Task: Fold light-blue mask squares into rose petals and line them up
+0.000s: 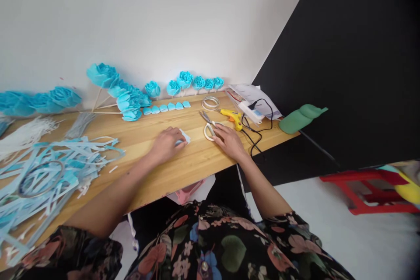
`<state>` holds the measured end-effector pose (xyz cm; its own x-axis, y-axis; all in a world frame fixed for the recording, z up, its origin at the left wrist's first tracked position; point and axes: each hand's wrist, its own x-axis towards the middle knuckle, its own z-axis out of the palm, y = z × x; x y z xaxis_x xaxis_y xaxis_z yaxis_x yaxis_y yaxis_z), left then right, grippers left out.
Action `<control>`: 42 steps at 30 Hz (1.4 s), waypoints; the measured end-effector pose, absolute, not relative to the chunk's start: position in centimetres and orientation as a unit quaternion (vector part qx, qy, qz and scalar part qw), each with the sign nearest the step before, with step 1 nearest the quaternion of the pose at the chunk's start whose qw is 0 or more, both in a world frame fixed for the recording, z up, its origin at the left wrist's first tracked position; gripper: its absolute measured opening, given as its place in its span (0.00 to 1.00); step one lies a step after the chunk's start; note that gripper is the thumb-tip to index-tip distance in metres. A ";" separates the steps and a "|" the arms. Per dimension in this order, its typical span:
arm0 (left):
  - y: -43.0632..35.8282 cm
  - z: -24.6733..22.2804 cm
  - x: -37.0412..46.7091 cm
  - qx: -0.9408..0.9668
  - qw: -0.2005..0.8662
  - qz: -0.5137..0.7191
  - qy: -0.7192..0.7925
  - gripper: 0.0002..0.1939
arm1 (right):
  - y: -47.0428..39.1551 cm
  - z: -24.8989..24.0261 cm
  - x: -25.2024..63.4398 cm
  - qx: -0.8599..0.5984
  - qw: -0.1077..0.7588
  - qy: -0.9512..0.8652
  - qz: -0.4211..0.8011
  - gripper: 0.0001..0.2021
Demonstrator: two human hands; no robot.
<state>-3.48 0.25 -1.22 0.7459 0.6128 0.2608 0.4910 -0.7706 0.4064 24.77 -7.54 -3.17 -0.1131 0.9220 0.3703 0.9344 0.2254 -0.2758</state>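
Note:
Near the middle of the wooden table, my left hand (168,143) has its curled fingers on a small stack of pale blue pieces (185,136). My right hand (229,141) lies on the white handles of the scissors (209,131), whose blades point away to the upper left. Behind my left hand runs a row of small blue petal pieces (171,107). A yellow glue gun (232,118) lies just beyond my right hand, beside the scissors.
Blue paper flowers (127,96) on sticks line the wall. Cut strips (68,162) cover the left side. Silver rings (210,103), a white power strip (251,112) with black cords and a green bottle (300,118) are at the right. A red stool (364,188) stands beyond.

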 end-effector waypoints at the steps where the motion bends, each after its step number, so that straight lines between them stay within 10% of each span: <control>1: 0.1 -1.1 -3.4 0.924 0.161 0.189 0.290 0.14 | -7.5 -3.2 24.8 -0.621 0.239 -0.746 -0.014 0.18; 14: 0.4 -2.2 -3.3 0.902 0.263 0.241 0.245 0.13 | -5.6 -1.7 25.0 -0.620 0.317 -0.715 -0.049 0.14; 22: 0.5 -1.7 -3.3 0.893 0.286 0.244 0.249 0.13 | 4.0 0.9 25.6 -0.695 0.150 -0.702 -0.047 0.12; 29: 0.6 -1.6 -3.1 0.883 0.305 0.250 0.253 0.13 | 6.3 2.5 25.5 -0.682 0.172 -0.711 0.006 0.10; 36: 0.4 0.4 -3.6 0.753 0.440 0.364 0.326 0.14 | 0.6 4.2 24.8 -0.438 0.423 -0.645 0.462 0.14; 42: -0.5 3.7 -2.5 0.578 0.661 0.397 0.267 0.28 | -2.3 3.6 23.6 -0.324 0.466 -0.546 0.616 0.19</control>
